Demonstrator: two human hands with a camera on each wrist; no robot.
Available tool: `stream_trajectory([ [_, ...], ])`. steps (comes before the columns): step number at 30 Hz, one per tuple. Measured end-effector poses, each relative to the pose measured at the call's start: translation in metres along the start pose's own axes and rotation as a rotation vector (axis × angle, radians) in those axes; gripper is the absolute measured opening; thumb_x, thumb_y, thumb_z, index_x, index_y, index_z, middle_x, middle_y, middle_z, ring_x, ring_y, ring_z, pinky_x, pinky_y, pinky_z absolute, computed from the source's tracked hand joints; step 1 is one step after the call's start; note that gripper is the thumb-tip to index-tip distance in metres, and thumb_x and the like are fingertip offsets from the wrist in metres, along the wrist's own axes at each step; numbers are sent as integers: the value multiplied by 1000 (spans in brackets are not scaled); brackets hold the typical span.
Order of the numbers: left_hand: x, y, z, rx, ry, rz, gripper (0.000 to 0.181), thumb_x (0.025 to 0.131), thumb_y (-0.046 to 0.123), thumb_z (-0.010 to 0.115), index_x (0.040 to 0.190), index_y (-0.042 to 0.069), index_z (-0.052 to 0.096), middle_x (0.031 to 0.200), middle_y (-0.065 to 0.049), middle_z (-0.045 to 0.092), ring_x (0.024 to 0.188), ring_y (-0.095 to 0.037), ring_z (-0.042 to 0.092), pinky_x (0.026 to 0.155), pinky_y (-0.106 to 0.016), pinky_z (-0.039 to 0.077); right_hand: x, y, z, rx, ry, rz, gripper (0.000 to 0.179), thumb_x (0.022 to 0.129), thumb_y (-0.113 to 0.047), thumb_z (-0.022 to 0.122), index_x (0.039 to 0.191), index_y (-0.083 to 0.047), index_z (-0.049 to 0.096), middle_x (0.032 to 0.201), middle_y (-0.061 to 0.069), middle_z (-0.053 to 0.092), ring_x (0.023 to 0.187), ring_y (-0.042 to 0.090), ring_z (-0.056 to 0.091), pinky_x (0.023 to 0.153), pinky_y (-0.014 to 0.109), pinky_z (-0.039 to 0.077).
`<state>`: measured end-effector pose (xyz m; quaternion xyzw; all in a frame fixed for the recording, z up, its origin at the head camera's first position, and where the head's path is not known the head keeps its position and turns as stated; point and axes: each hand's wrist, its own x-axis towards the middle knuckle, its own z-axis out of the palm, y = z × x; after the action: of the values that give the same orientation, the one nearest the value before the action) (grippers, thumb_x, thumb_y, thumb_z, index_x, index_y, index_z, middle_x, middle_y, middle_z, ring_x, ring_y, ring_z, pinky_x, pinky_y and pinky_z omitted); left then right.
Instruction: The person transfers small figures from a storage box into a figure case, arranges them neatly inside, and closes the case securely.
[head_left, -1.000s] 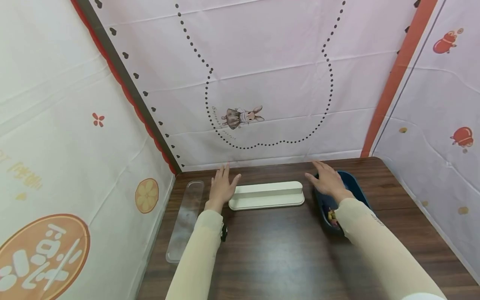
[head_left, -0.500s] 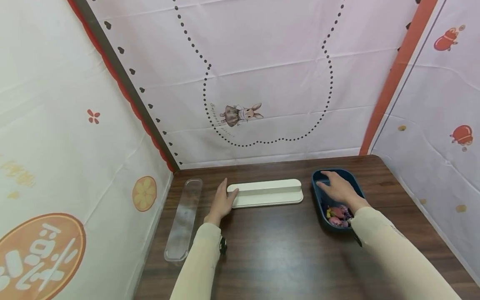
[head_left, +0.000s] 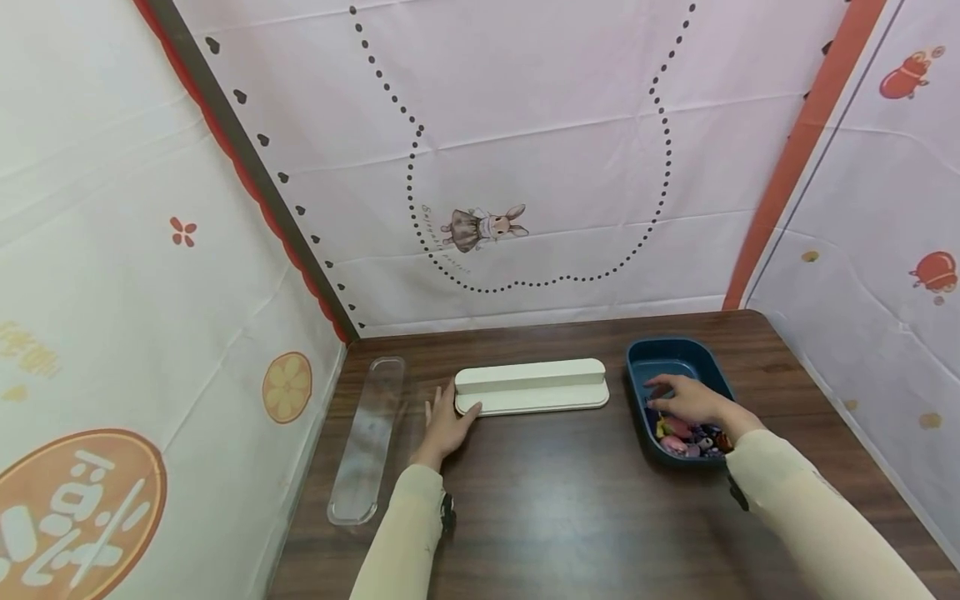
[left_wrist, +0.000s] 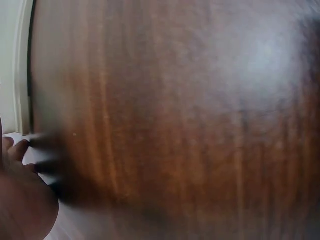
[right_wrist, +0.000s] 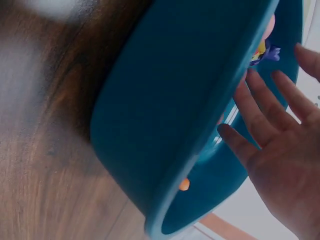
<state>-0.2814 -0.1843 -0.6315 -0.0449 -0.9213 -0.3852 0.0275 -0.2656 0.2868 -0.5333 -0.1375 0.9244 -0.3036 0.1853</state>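
Observation:
In the head view my left hand (head_left: 444, 428) is at the left end of a long white stepped base (head_left: 536, 388). The thumb lies by its front corner and the index finger by its end. Only part of that hand (left_wrist: 25, 195) shows at the left wrist view's edge. My right hand (head_left: 693, 400) reaches into a dark blue bin (head_left: 637, 343), over small colourful toy figures (head_left: 678, 437). From the right wrist the fingers (right_wrist: 260, 117) look spread and loosely bent, with nothing held between them. A purple and yellow figure (right_wrist: 267, 52) is near the fingertips.
A long clear plastic tray or cover (head_left: 366, 450) lies on the brown wooden table (head_left: 540, 517), left of my left hand. Printed cloth walls (head_left: 540, 167) close in the back and both sides. An orange piece (right_wrist: 184, 184) shows inside the bin in the right wrist view.
The left hand has come down and back toward me to the white base's left end. The right hand has moved from above the bin's far rim down into the bin, toward the figures.

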Motion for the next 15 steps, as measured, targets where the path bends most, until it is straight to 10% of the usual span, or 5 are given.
stream_trajectory([
  [15,-2,-8,2,28,-67,-76,95,97,47,70,168,17,15,173,-9,25,163,-35,4,130,-58,-10,3,7,3,63,-123,-1,47,100,-20,65,139,5,57,123,20,65,86,24,64,90,50,55],
])
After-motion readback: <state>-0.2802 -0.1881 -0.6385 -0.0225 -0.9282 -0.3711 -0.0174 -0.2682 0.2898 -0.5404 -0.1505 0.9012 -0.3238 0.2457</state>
